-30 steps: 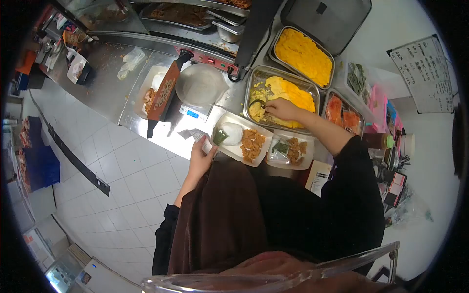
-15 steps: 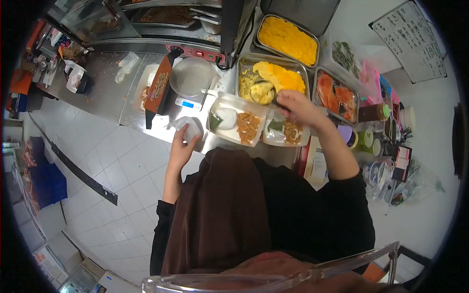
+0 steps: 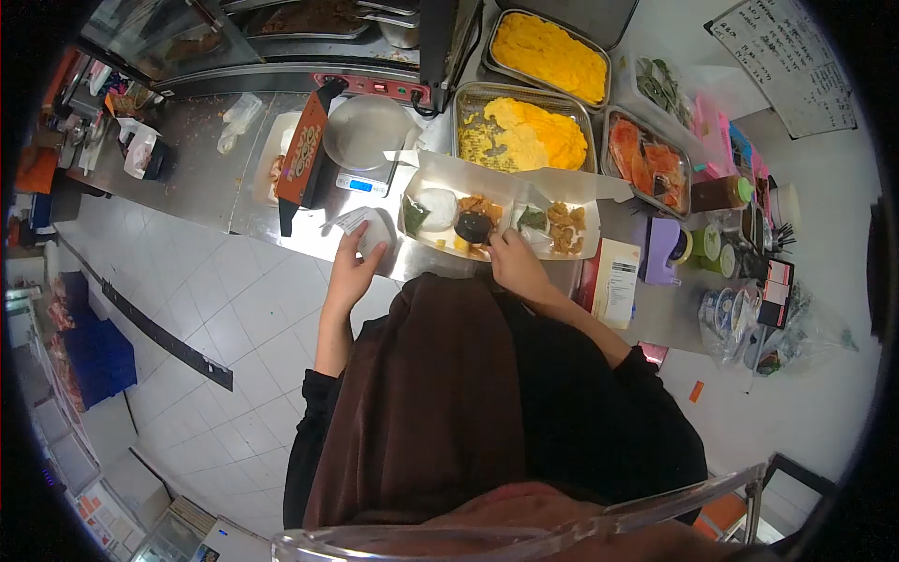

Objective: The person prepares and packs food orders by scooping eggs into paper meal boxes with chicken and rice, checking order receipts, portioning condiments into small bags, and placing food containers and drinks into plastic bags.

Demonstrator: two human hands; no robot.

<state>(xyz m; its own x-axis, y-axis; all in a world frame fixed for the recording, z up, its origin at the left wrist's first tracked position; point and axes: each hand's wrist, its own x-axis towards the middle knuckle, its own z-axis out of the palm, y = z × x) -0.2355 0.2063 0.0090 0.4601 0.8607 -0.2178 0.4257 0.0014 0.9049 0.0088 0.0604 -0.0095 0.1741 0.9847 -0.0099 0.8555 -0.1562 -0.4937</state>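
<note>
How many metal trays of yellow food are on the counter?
2. One full tray sits at the back near the top edge; a second, partly emptied tray lies just in front of it, behind the white food box. None looks hidden.

A bright, evenly lit kitchen scene seen through a fisheye lens, framed by a black circular border. Straight lines bend hard toward the edges, so the floor tiles [image 3: 234,318] curve. Overhead light puts white glare on the steel counter [image 3: 201,183] and washes out the white wall at right. The middle is fairly sharp; the writing on the whiteboard [image 3: 785,58] is too small to read. A clear blurred rim [image 3: 524,525] crosses the bottom.
</note>
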